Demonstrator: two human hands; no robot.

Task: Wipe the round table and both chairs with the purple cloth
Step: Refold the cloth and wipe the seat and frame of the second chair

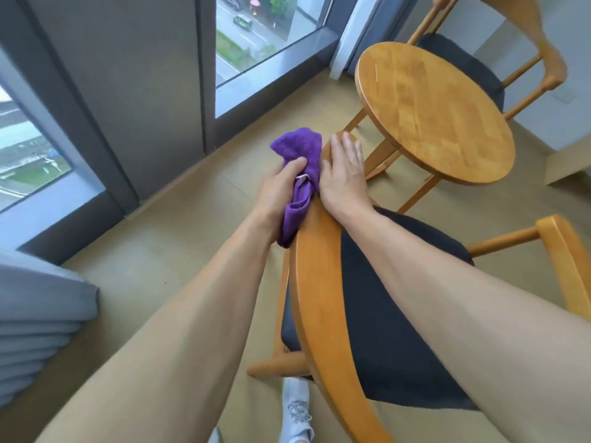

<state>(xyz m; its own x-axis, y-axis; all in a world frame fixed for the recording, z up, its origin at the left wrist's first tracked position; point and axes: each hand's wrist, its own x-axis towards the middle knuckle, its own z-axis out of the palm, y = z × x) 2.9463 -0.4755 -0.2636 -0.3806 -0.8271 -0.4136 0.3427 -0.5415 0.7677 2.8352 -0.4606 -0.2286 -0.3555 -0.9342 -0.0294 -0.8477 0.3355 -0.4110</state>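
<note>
My left hand [281, 190] grips the crumpled purple cloth [302, 174] and presses it against the outer side of the near chair's curved wooden backrest [316, 282]. Laid flat on top of that rail's far end is my right hand [343, 174], fingers spread, holding nothing. The near chair has a black seat cushion [393, 314]. Beyond it stands the round wooden table [438, 113], its top bare. A second wooden chair [524, 62] with a dark seat sits behind the table, partly hidden by it.
Floor-to-ceiling windows with grey frames [204, 75] run along the left. Folded grey curtain fabric [38, 324] lies at the lower left. The floor [179, 238] is beige. My white shoe [295, 410] shows under the near chair.
</note>
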